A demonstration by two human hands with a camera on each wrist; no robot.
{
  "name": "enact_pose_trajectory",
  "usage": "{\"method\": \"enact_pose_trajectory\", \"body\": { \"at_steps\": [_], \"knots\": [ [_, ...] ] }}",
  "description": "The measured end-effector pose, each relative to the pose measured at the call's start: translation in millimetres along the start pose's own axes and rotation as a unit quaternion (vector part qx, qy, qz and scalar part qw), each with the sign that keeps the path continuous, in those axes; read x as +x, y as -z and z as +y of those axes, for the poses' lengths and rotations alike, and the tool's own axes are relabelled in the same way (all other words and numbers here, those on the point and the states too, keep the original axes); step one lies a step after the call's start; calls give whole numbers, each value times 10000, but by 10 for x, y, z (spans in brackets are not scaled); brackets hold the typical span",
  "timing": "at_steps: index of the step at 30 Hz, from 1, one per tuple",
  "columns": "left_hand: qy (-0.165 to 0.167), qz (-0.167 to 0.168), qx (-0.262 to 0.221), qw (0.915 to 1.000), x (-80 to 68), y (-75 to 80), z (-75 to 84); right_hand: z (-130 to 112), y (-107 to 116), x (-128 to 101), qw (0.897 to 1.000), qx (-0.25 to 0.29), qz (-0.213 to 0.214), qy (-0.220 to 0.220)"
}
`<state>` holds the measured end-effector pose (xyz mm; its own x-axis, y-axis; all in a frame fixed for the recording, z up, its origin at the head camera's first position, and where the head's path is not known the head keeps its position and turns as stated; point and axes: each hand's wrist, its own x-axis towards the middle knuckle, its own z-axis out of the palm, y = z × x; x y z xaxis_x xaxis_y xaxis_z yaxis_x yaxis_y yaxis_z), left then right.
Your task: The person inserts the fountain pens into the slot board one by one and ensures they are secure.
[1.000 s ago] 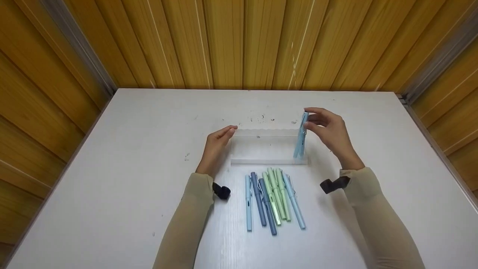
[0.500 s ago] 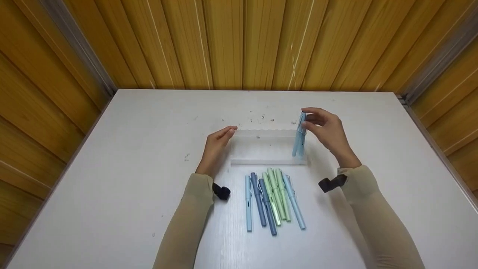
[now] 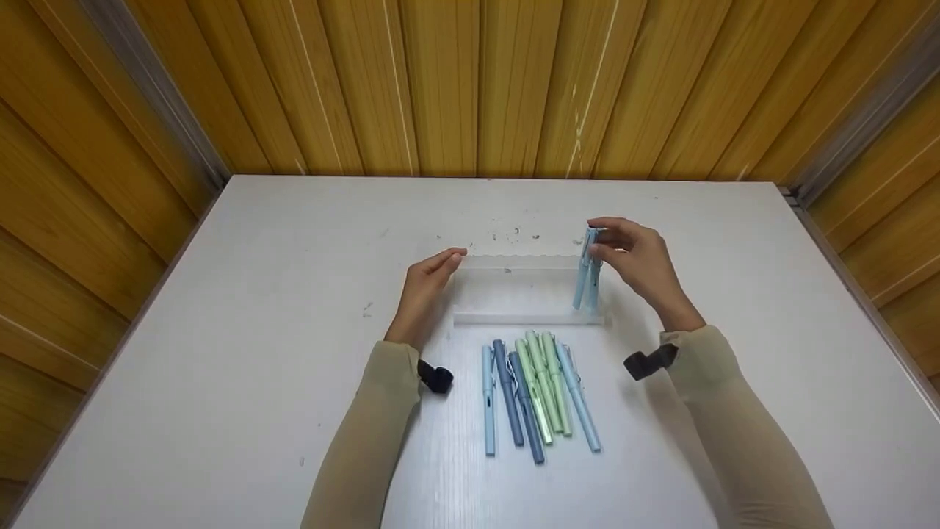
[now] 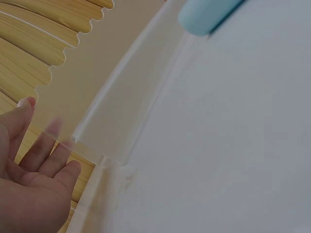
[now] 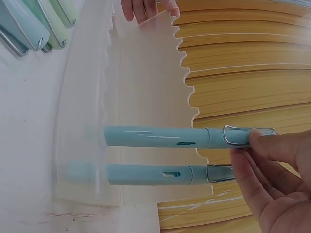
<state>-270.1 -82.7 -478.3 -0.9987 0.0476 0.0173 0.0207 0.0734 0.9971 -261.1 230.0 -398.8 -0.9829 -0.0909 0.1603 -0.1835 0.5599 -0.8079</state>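
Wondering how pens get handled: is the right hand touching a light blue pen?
Touching. In the right wrist view, the right hand pinches the upper light blue pen by its clip end.

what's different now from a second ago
The right hand has moved a little left and slightly toward the person, bringing the top of the light blue pen it holds with it. No new grip or release shows. The left hand at the clear holder's left end and the loose pens stayed put.
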Motion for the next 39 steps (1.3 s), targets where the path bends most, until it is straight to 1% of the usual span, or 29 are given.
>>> {"method": "enact_pose_trajectory", "body": {
  "at_steps": [6,13,18,22,23,26,30,32,33,35,39],
  "knots": [
    [51,38,34,10000,1,-3,7,22,-20,-2,9999,-66,27,122],
    [82,5,-15,10000,-8,1,12,24,-27,-5,9997,-151,8,203],
    [47,-123,-137,9998,-14,8,18,17,-27,-19,9980,-120,23,619],
    [125,-186,-187,9996,-7,12,31,13,-32,-27,9942,-315,111,1027],
    [160,-199,-186,9995,-12,13,44,15,-32,-27,9928,-400,148,1121],
    [238,-204,-114,9994,-71,11,162,15,-32,-22,9881,-684,269,1351],
    [246,-169,-83,9995,-162,2,317,26,-29,-12,9845,-901,332,1470],
    [240,-164,-73,9996,-159,2,316,33,-28,-6,9834,-953,347,1502],
    [243,-164,-84,9995,-140,4,284,37,-29,-3,9828,-975,358,1525],
    [272,-154,-92,9995,-90,7,204,44,-29,4,9813,-1009,385,1596],
    [230,-76,-103,9997,8,9,29,49,-26,24,9791,-1005,401,1725]
  ]
}}
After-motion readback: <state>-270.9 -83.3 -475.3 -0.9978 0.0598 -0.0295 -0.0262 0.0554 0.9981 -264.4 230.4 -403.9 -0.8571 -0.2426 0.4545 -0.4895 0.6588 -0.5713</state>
